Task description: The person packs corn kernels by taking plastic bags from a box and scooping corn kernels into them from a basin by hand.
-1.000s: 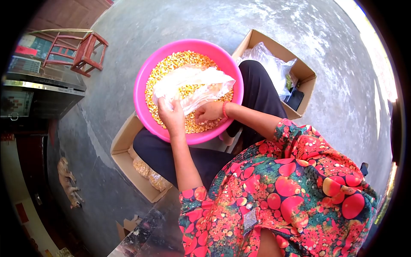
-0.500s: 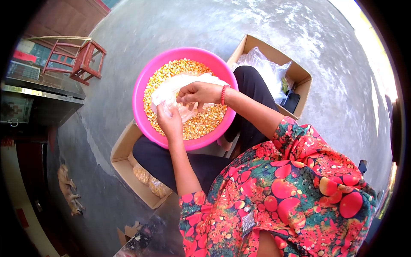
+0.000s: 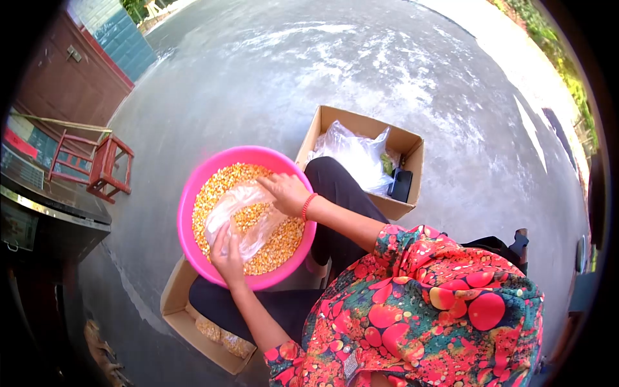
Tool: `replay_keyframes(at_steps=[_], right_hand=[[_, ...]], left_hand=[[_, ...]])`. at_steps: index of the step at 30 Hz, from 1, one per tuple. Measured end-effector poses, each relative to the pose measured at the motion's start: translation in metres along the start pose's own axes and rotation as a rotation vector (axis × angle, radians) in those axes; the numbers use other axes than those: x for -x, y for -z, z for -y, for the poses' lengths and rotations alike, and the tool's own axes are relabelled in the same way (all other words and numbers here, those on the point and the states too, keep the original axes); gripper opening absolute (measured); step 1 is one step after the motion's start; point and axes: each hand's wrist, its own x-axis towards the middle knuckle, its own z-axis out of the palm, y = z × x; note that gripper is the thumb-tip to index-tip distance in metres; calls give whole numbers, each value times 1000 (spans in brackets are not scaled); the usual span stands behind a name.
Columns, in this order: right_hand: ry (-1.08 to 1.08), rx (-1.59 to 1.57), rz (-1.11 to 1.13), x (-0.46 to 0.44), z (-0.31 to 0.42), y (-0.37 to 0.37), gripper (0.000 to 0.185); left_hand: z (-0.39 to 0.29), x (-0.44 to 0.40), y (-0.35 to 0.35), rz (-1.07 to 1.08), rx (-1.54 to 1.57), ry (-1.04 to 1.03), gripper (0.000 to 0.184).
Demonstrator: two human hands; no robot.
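A pink basin (image 3: 185, 222) full of yellow corn kernels (image 3: 219, 182) sits by my legs. Over the kernels lies a thin clear plastic bag (image 3: 222, 208), spread wide, with corn showing in its middle. My left hand (image 3: 227, 257) grips the bag's near left edge, fingers bent around the film. On the far right side my right hand (image 3: 289, 195), with a red bead bracelet at the wrist, has its fingers on the bag's upper edge. Part of the film there is hidden beneath that hand.
A cardboard box (image 3: 361, 117) beyond my right knee holds plastic bags and a black phone (image 3: 401, 186). Another box (image 3: 177, 303) by my left leg contains filled bags of corn (image 3: 222, 338). A red wooden chair (image 3: 109, 169) and a dog (image 3: 100, 348) are at the left.
My hands have moved apart, and the bunched bag is now spread with corn visible in its middle. The camera view has shifted, so the basin appears lower and further left.
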Motion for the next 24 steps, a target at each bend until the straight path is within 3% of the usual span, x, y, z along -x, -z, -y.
replay_keyframes(at_steps=[2,4,6,8,10,12,14,16,18,20,22,23,24], right_hand=[[-93,-156,258,5,-11,-1,38],[-34,-229,189,11,-5,5,24],[-27,-452,103,11,6,19,20],[-21,-582,57,7,28,48,24],[176,-707,-54,4,42,52,36],[228,-800,252,8,60,62,56],[250,-730,427,16,84,72,62],[323,-691,383,27,93,53,47],[291,-662,395,29,93,50,40],[268,-640,410,27,93,53,33],[256,-647,272,21,93,70,18],[272,-673,208,18,93,77,16],[353,-751,46,14,92,71,15]], left_hand=[[3,3,10,-28,186,55,28],[0,4,20,-90,378,144,26],[5,7,30,-114,365,104,24],[2,7,32,-142,345,64,23],[-15,15,30,-261,311,68,22],[-33,26,25,-264,339,50,21],[-41,35,24,-83,171,76,20],[-76,35,22,-23,154,9,20],[-96,34,29,172,-99,-132,21],[-98,38,42,185,-84,-166,32],[-94,43,55,105,152,-111,51],[-90,42,62,127,215,-78,69],[-86,40,63,115,204,-76,69]])
